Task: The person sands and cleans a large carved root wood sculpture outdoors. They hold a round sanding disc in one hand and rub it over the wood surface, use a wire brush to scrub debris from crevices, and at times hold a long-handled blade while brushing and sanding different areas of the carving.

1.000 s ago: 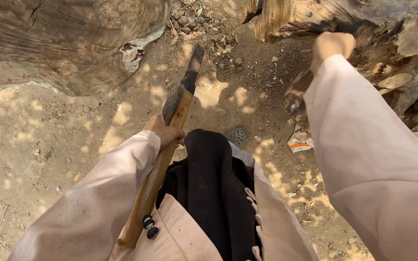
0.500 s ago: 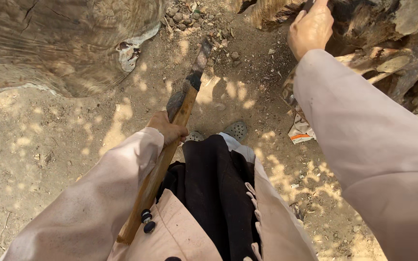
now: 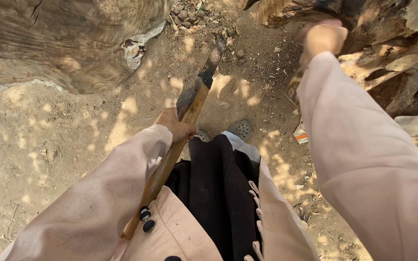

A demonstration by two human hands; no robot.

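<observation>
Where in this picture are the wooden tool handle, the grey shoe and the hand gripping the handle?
Tool handle (image 3: 168,162): head view, on the wooden shaft below the left hand.
Shoe (image 3: 241,129): head view, on its perforated grey toe.
Left hand (image 3: 176,126): head view, on the knuckles closed round the handle.

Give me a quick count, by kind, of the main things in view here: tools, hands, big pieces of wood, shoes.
Wooden-handled tool, gripped by the left hand: 1
Hands, left hand and right hand: 2
Big pieces of wood, cut log and gnarled stump: 2
Grey perforated shoe: 1
Total: 6
</observation>
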